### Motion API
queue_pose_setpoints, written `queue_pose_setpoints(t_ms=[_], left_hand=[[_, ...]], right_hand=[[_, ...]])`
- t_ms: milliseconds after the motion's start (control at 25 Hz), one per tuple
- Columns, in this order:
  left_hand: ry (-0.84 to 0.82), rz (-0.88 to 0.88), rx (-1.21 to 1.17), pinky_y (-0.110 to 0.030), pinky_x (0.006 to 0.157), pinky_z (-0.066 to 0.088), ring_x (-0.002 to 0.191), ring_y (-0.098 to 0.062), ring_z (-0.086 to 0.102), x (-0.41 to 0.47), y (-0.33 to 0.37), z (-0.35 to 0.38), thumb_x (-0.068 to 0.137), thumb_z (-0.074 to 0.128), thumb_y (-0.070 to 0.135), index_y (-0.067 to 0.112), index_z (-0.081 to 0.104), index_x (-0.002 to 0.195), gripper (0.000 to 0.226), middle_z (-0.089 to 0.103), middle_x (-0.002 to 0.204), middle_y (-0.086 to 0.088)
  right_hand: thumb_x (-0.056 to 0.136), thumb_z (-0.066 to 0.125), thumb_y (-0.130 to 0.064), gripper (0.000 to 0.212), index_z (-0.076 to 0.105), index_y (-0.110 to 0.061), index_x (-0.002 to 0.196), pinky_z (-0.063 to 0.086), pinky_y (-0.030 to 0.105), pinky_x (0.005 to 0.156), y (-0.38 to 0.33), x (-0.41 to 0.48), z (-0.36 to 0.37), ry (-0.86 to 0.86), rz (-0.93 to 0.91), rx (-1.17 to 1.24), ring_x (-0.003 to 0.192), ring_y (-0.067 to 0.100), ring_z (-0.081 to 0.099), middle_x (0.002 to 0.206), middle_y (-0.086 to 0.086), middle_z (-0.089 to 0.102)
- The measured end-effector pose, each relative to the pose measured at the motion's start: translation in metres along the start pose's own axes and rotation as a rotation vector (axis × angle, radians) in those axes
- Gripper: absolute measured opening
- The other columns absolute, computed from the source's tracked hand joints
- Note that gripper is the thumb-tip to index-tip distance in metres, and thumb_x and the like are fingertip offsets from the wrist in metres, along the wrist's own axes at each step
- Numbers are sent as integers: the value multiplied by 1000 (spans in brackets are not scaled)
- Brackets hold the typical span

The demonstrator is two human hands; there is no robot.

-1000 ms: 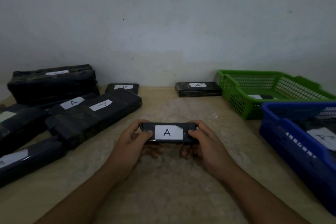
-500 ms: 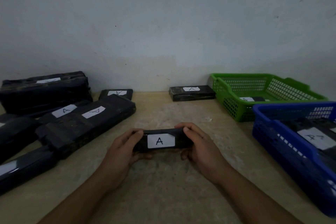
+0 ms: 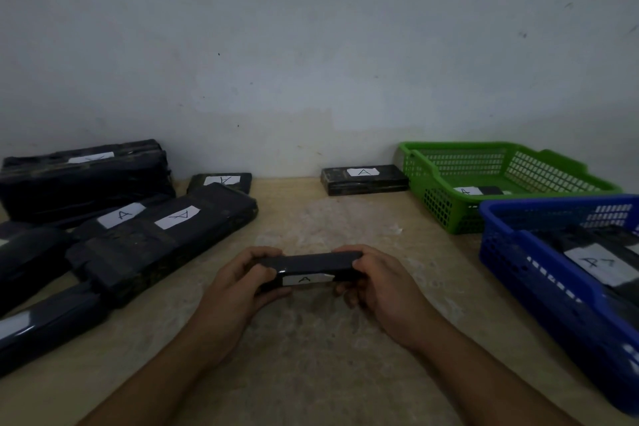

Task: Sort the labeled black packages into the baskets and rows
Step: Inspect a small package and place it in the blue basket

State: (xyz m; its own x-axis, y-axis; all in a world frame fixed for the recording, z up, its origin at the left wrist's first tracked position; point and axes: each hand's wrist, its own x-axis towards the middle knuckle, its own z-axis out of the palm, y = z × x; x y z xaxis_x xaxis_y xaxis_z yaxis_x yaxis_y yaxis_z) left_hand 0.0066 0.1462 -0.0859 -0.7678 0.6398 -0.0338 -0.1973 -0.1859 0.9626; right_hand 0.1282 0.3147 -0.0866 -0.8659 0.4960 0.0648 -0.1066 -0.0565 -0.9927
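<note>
A small black package [image 3: 311,264] with a white "A" label is held over the middle of the table, my left hand [image 3: 238,290] on its left end and my right hand [image 3: 377,287] on its right end. Its labelled face is tipped toward me, so the plain top edge shows. Another small "A" package [image 3: 364,180] lies by the wall. The green basket [image 3: 439,204] at the back right holds one labelled package. A large labelled package lies in the blue basket [image 3: 511,263] at the right.
A pile of larger black packages [image 3: 152,235] labelled "A" covers the left side of the table, with a thick one [image 3: 83,180] against the wall and a small one [image 3: 221,180] behind. The wall closes the far edge.
The held package has tipped so its label faces me more steeply than before. Both hands kept their grip and sit slightly lower in view.
</note>
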Motion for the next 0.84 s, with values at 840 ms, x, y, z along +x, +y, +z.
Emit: queue_pose_setpoints(t_ms=[840], left_hand=[[155,115,-2,-28,64,58,88,-24,69,4,-5,-5,89,57,-2,11,58,91,12,70,104,-13]], right_hand=[[98,50,-10,27,66,-17,119,55,31,62,-6,-6,7,-212,130,91,86,31,70,115,15,69]])
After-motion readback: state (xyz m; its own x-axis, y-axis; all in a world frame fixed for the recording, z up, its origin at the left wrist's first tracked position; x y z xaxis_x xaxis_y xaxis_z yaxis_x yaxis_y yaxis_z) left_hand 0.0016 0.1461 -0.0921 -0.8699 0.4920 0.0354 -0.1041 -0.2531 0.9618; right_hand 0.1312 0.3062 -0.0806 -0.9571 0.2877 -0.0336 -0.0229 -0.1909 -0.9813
